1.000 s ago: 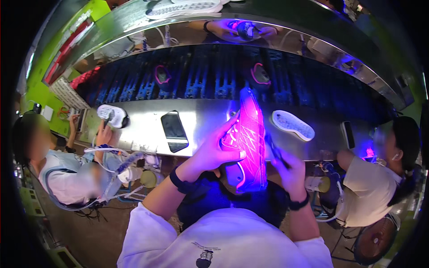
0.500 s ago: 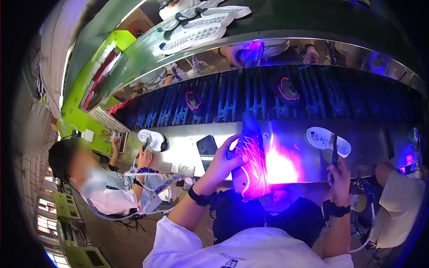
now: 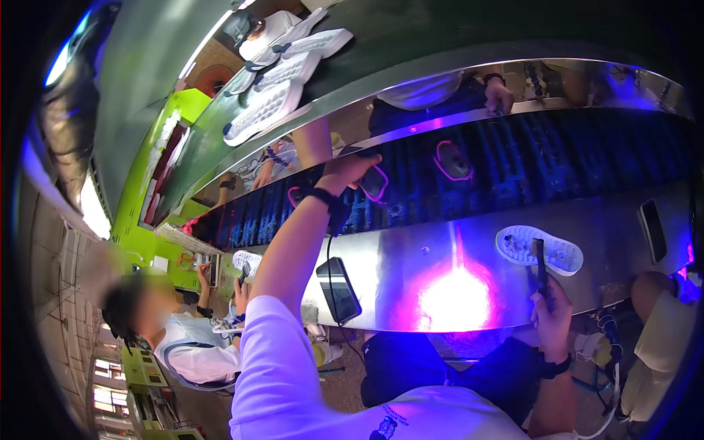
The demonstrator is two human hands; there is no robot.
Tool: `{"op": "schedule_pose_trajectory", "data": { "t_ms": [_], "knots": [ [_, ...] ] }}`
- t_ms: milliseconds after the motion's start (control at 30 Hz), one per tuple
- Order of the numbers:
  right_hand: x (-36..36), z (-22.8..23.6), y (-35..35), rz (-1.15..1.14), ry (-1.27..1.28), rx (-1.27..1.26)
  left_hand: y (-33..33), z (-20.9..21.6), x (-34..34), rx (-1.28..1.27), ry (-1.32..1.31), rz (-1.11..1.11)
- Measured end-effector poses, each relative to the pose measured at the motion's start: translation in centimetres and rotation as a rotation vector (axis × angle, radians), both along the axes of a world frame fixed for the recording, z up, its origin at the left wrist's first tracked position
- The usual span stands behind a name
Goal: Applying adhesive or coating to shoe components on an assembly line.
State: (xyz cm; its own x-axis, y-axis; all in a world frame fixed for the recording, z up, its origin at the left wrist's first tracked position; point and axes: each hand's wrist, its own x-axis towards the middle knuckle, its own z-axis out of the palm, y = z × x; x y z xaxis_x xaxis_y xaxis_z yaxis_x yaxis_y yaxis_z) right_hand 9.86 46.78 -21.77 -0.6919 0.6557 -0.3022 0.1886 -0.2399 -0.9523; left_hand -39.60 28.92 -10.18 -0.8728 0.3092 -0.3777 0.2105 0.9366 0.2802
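Observation:
My left hand point(image 3: 350, 172) reaches far out over the dark conveyor, its fingers closed round a dark shoe upper point(image 3: 375, 183) with a pink glowing edge. Part of that upper is hidden under the hand. Lower right, my right hand point(image 3: 551, 312) grips a dark-handled brush point(image 3: 540, 264). The brush's head is over a white shoe sole point(image 3: 517, 246) lying on the metal bench, and whether it touches cannot be told. Small dark bits lie in the sole.
Another pink-edged upper point(image 3: 452, 161) rides on the conveyor point(image 3: 572, 150). A phone with a cable point(image 3: 339, 290) lies left on the bench, a dark phone-like slab point(image 3: 652, 231) right. Bright pinkish light point(image 3: 455, 297) falls between. White soles point(image 3: 271, 95) rest on the upper shelf. A co-worker point(image 3: 194, 345) sits left.
My left hand has carried the upper from in front of me forward and left to the conveyor. My right hand keeps the brush near the sole. The whole view has shifted slightly.

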Motion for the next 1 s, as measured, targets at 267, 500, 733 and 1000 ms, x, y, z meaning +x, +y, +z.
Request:
{"op": "schedule_pose_trajectory", "data": {
  "t_ms": [267, 500, 733, 1000],
  "knots": [
    [-0.3, -0.5, -0.5, 0.001, 0.002, 0.114, 0.2, -9.0, -4.7, -0.172, 0.363, -0.111],
    [0.2, -1.2, 0.0, 0.005, 0.074, 0.164, -1.3, -1.4, 4.4, 0.128, 0.529, -0.152],
    [0.4, 0.9, -0.1, -0.009, 0.076, 0.116, -9.7, -6.1, 25.1, 0.545, 0.240, -0.205],
    [-0.5, 0.6, -0.5, -0.132, 0.031, 0.159, -9.8, -11.9, 30.0, 0.337, 0.506, -0.266]
  ]
}}
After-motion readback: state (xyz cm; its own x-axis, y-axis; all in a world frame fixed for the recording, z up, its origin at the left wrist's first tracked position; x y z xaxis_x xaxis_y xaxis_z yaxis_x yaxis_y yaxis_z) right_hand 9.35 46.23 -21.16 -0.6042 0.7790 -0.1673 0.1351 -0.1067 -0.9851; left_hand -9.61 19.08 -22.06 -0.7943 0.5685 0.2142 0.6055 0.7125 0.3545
